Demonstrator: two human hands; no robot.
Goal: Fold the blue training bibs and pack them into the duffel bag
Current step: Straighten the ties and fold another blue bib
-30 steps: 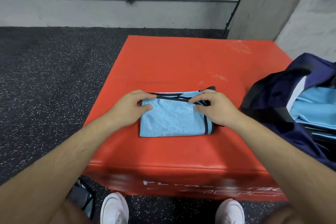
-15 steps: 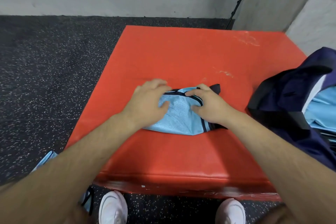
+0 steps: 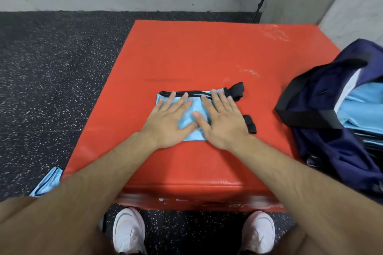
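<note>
- The folded blue bib (image 3: 195, 104) lies in the middle of the red box (image 3: 207, 51).
- The left hand (image 3: 167, 122) and right hand (image 3: 221, 122) press flat on it, fingers straight, gripping nothing.
- The bag (image 3: 331, 147) sits open on the right.

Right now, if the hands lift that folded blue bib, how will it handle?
Likely floppy: the folded blue bib is thin cloth, pressed flat under the left hand and right hand. Probably light; lifted by one edge it may unfold. Its black straps poke out loose and would likely dangle.
</note>
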